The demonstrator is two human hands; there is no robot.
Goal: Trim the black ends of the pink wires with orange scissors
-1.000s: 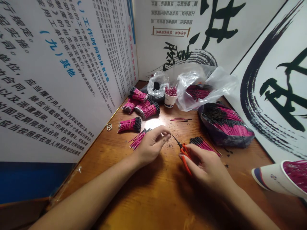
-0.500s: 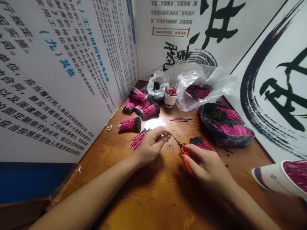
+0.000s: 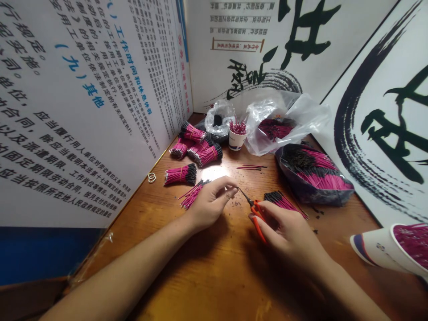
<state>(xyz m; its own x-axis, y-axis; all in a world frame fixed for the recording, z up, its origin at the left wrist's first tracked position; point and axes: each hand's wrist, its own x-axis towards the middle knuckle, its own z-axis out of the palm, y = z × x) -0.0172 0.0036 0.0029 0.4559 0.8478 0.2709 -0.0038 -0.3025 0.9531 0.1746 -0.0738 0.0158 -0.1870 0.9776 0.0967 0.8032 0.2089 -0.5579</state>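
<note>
Right now, in the head view, the left hand [image 3: 211, 204] sits over the wooden desk [image 3: 200, 278] with its thumb and forefinger pinched together; anything between them is too small to make out. The right hand [image 3: 288, 232] grips a pair of orange-handled snips [image 3: 257, 221], whose long axis runs diagonally, with the handles toward the near right and the thin dark blades pointing far left, their tips just beside the left fingertips. Just past the right hand lies a loose bundle of pink wires [image 3: 281, 200], black ends to the far left and pink ends to the right. Left of the left hand lies a smaller loose bunch of wires [image 3: 192, 195]. Farther left and far, banded wire bundles [image 3: 180, 174] lie on the desk, with a rubber band [image 3: 152, 178] near the left board. A paper cup [image 3: 237, 140] holds wires upright at the far edge, between clear plastic bags [image 3: 284, 127]. A dark bag of bundled wires [image 3: 310, 174] rests at the right, and a tipped paper cup of wires [image 3: 397, 247] sits at the near right. Printed boards [image 3: 83, 93] stand along the left, and ink-brushed boards [image 3: 377, 116] stand along the right.
</note>
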